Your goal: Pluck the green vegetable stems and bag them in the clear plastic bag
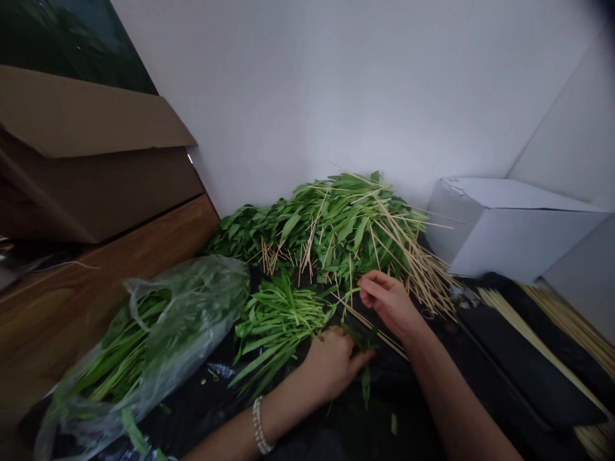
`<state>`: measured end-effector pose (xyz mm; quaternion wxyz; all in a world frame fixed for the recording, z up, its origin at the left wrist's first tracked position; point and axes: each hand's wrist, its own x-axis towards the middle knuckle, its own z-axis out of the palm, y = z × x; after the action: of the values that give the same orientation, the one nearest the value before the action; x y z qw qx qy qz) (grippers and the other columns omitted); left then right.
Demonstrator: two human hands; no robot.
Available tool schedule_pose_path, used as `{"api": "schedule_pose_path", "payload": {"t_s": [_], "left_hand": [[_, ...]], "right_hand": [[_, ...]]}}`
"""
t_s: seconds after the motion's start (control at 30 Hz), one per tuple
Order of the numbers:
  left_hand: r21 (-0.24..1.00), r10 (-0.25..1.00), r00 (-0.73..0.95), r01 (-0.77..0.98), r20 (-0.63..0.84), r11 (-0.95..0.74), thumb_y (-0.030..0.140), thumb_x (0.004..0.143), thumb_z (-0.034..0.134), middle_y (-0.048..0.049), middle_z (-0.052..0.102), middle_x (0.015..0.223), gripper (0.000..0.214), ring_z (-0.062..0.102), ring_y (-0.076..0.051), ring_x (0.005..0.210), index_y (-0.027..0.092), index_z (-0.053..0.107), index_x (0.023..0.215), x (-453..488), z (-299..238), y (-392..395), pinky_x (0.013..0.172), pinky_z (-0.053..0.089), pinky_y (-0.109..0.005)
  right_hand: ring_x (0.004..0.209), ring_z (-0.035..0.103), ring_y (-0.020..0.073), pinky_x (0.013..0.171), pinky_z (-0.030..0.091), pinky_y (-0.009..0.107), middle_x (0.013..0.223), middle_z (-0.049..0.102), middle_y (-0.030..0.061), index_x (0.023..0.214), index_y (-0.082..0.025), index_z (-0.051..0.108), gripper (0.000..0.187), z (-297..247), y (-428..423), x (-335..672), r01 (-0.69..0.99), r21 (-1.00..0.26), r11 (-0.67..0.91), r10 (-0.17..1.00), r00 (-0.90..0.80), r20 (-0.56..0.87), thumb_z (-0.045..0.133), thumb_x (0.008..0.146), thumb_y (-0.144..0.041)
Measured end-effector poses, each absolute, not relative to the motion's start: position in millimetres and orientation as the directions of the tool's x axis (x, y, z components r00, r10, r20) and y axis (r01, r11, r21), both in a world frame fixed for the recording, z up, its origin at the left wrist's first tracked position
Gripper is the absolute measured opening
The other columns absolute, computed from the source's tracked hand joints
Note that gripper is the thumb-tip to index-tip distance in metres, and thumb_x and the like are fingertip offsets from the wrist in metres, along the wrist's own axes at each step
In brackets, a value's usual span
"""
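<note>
My left hand (331, 366), with a bead bracelet on its wrist, is closed on a folded green leaf (361, 338) low on the black sheet. My right hand (390, 302) is pinched on a thin bamboo skewer (369, 323) that runs through that leaf. Just left of my hands lies a loose bunch of green stems (278, 314). Behind them a big heap of skewered greens (346, 224) rests against the white wall, sticks pointing outward.
A clear plastic bag of greens (158, 333) lies at the left on a wooden surface (96, 282). A cardboard box (91, 160) stands behind it. A white box (509, 230) sits at the right, with bare skewers (538, 339) on the black sheet (523, 371).
</note>
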<state>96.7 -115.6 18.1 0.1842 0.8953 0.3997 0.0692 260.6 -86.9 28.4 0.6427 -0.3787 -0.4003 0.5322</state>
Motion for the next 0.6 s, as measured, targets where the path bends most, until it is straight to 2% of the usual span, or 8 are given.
{"api": "schedule_pose_path", "payload": {"t_s": [0.07,0.17,0.27,0.37,0.47,0.6], "left_hand": [[0.353,0.758,0.651,0.719,-0.039,-0.599,0.054,0.084,0.055,-0.0086,0.067,0.098,0.041,0.064,-0.026,0.088,0.020,0.065,0.103,105.5,15.5,-117.6,0.076,0.049,-0.035],[0.332,0.729,0.684,0.697,-0.038,-0.636,0.035,0.084,0.059,-0.0065,0.067,0.097,0.020,0.065,-0.023,0.086,0.020,0.067,0.096,110.9,11.0,-115.7,0.073,0.049,-0.031],[0.406,0.742,0.670,0.672,0.022,-0.619,0.019,0.085,0.054,-0.0047,0.068,0.096,0.015,0.064,-0.020,0.087,0.020,0.066,0.093,102.7,13.7,-109.9,0.075,0.047,-0.028],[0.497,0.799,0.589,0.662,0.117,-0.561,0.018,0.084,0.056,-0.0049,0.069,0.097,0.017,0.062,-0.020,0.091,0.019,0.065,0.099,76.7,27.4,-105.1,0.082,0.044,-0.028],[0.586,0.798,0.600,0.630,0.049,-0.510,0.023,0.084,0.058,-0.0007,0.068,0.083,0.010,0.061,-0.016,0.078,0.019,0.065,0.089,36.8,40.5,-107.6,0.073,0.044,-0.025],[0.572,0.818,0.565,0.707,-0.104,-0.416,0.018,0.082,0.057,-0.0006,0.067,0.080,0.010,0.061,-0.016,0.076,0.019,0.067,0.082,-12.8,28.8,-126.1,0.069,0.043,-0.024]], "right_hand": [[0.050,0.049,0.0072,0.048,0.034,0.020,0.056,0.060,-0.0036,0.071,-0.019,0.065,0.022,27.4,-86.2,260.3,-0.378,-0.914,0.148,0.987,0.109,0.115,0.079,0.068,-0.036],[0.050,0.049,0.0071,0.048,0.035,0.020,0.056,0.060,-0.0035,0.071,-0.019,0.066,0.021,26.8,-85.7,259.5,-0.373,-0.916,0.150,0.987,0.105,0.119,0.079,0.068,-0.035],[0.050,0.049,0.0070,0.048,0.034,0.020,0.056,0.061,-0.0033,0.071,-0.019,0.066,0.021,27.3,-86.2,259.5,-0.372,-0.916,0.147,0.988,0.104,0.117,0.079,0.068,-0.035],[0.050,0.050,0.0068,0.049,0.035,0.020,0.057,0.061,-0.0033,0.072,-0.019,0.066,0.020,28.7,-87.6,259.8,-0.377,-0.915,0.142,0.989,0.102,0.111,0.078,0.069,-0.035],[0.051,0.050,0.0068,0.049,0.035,0.020,0.057,0.061,-0.0032,0.071,-0.019,0.066,0.020,30.1,-88.9,259.8,-0.380,-0.915,0.136,0.989,0.100,0.105,0.078,0.069,-0.035],[0.051,0.050,0.0071,0.048,0.035,0.020,0.058,0.061,-0.0029,0.071,-0.019,0.066,0.020,30.9,-88.9,259.1,-0.381,-0.916,0.127,0.991,0.095,0.098,0.079,0.068,-0.034]]}}
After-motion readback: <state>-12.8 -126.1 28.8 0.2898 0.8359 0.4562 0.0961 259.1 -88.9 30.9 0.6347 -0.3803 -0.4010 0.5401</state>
